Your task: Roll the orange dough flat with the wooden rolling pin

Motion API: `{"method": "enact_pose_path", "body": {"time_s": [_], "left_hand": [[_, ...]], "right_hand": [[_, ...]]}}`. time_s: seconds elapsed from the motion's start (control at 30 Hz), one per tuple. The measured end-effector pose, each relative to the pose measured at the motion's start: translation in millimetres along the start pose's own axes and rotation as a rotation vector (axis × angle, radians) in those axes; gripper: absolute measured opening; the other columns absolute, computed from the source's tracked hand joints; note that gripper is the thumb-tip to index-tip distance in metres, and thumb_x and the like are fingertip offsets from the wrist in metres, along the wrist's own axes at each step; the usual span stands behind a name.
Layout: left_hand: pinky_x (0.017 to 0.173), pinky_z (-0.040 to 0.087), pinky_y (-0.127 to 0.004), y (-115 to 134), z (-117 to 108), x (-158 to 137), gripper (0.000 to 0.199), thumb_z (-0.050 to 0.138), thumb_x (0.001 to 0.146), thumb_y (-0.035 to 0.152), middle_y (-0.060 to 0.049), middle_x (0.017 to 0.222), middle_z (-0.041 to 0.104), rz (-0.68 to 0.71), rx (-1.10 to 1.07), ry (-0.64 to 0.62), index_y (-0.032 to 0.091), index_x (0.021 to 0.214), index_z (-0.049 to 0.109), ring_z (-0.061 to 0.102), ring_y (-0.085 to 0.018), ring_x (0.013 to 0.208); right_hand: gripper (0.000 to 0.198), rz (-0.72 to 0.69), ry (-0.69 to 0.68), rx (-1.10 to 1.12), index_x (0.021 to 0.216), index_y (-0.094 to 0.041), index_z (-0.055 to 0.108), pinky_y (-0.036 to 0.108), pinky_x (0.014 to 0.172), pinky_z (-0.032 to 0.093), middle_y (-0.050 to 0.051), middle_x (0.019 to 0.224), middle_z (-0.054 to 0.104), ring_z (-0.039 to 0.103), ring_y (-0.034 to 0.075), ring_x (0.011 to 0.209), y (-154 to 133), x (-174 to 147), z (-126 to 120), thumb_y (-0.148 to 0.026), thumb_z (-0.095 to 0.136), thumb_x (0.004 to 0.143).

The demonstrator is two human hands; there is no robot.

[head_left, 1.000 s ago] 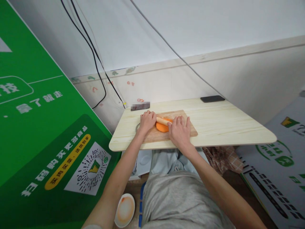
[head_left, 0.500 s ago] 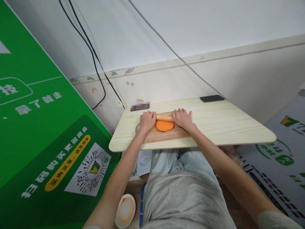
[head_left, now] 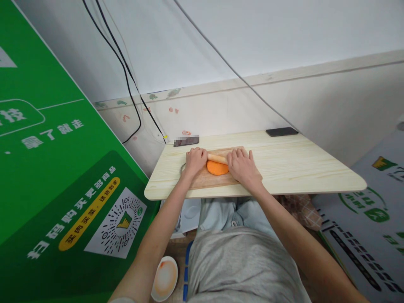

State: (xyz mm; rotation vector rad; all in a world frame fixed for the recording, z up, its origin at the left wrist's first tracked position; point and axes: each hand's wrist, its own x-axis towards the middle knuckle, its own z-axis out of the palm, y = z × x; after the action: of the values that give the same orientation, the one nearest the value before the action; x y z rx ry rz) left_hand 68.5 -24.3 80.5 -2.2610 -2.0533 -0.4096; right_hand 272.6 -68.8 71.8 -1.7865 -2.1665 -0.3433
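A pale wooden rolling pin (head_left: 217, 158) lies across the far part of a flat orange round of dough (head_left: 217, 168). My left hand (head_left: 196, 160) is closed over the pin's left end. Over its right end my right hand (head_left: 242, 164) is closed too, covering the dough's right edge. The pin slants, its right end nearer to me. Under the dough is a wooden cutting board (head_left: 208, 182), close to the table's front edge.
On the light wood table (head_left: 303, 164), a dark phone (head_left: 282, 131) lies at the back right and a dark, partly blurred object (head_left: 186, 142) at the back left. A white bowl (head_left: 165, 278) with orange stains sits below, left of my legs. A green panel (head_left: 57, 168) stands at left.
My right hand has come toward me with the pin's right end, so the pin now slants over the dough. My left hand has hardly moved.
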Motion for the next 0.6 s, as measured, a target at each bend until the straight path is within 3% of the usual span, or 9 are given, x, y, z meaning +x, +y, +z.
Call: {"method": "enact_pose_path", "body": {"time_s": [0.13,0.33,0.6], "left_hand": [[0.095,0.045,-0.040,0.5,-2.4,-1.7,0.046,0.032,0.114,0.030,-0.012,0.128,0.075,0.008,0.007,-0.012,0.022,0.107,0.076,0.064,-0.029,0.120],[0.098,0.044,-0.039,0.2,-3.0,-2.9,0.045,0.031,0.114,0.030,-0.013,0.130,0.074,0.012,0.008,-0.015,0.022,0.111,0.075,0.061,-0.029,0.122],[0.097,0.043,-0.039,0.4,-2.1,-2.8,0.044,0.030,0.115,0.031,-0.011,0.133,0.075,0.032,0.032,-0.032,0.023,0.112,0.074,0.061,-0.028,0.122]], "right_hand": [[0.058,0.007,0.037,0.006,0.136,-0.002,0.068,0.054,0.120,0.033,0.027,0.137,0.072,0.059,0.038,0.132,-11.1,-13.1,1.4,-0.028,0.022,0.112],[0.063,0.016,0.105,0.006,0.151,0.009,0.056,0.052,0.125,0.030,0.031,0.149,0.064,0.052,0.040,0.144,-24.3,-29.9,5.1,-0.031,0.025,0.113],[0.058,0.024,-0.030,0.036,0.131,-0.005,0.069,0.049,0.114,0.036,0.025,0.132,0.072,0.060,0.036,0.127,-14.3,-13.0,-8.7,-0.035,0.022,0.115]]}}
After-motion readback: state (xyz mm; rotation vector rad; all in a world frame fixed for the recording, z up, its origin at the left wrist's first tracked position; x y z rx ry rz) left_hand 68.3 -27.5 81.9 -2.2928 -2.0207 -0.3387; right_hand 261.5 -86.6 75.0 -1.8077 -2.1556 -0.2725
